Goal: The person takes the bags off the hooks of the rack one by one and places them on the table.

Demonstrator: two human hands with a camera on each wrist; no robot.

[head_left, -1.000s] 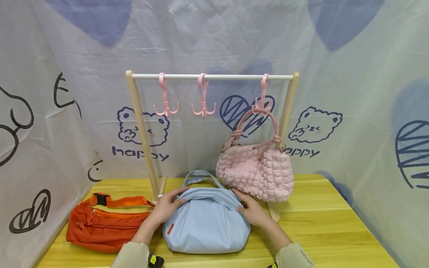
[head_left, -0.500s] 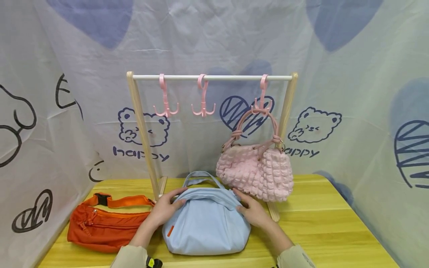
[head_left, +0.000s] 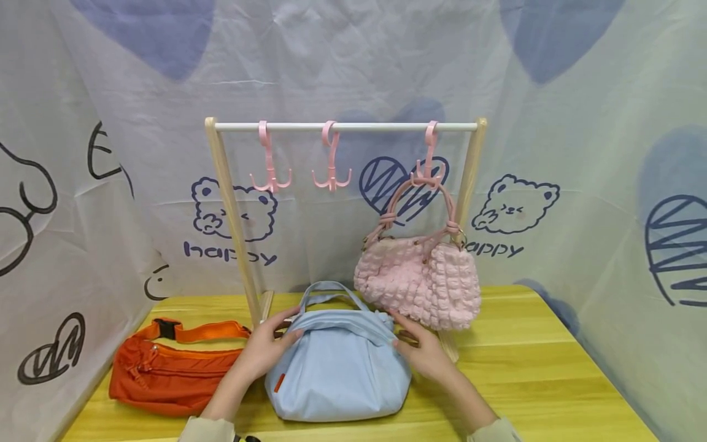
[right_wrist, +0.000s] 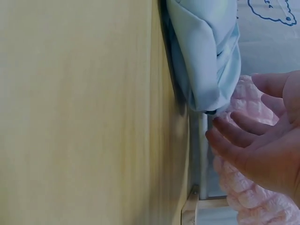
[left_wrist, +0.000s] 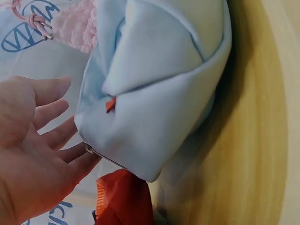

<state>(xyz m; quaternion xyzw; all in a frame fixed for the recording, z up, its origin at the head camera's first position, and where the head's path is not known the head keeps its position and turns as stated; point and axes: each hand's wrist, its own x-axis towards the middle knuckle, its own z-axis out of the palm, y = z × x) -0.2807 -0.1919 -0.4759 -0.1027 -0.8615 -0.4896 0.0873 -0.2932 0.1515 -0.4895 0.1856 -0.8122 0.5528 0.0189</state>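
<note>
A light blue handbag [head_left: 342, 368] stands on the table, its looped handle [head_left: 334, 286] upright behind its folded top edge. At the bag's left upper corner is my left hand [head_left: 264, 350], fingers spread and thumb near the fabric. The left wrist view shows that palm open, with the lower fingers partly behind the bag's end. My right hand [head_left: 426, 355] lies by the right upper corner, between the blue bag and a pink puffy handbag [head_left: 420, 276]. In the right wrist view its fingers are extended and loose; whether the fingertips touch the blue bag is hard to tell.
A wooden rack with a white bar [head_left: 375, 127] stands behind, carrying pink hooks [head_left: 332, 175]. From the right hook hangs the pink handbag. An orange waist bag [head_left: 171, 377] lies on the yellow wood table [head_left: 530, 368] at left. A printed cloth [head_left: 309, 67] surrounds the table.
Both hands have eased slightly outward from the blue bag's corners, and their thumbs rest less on its front. The bags stay in place while the head view shifts a little.
</note>
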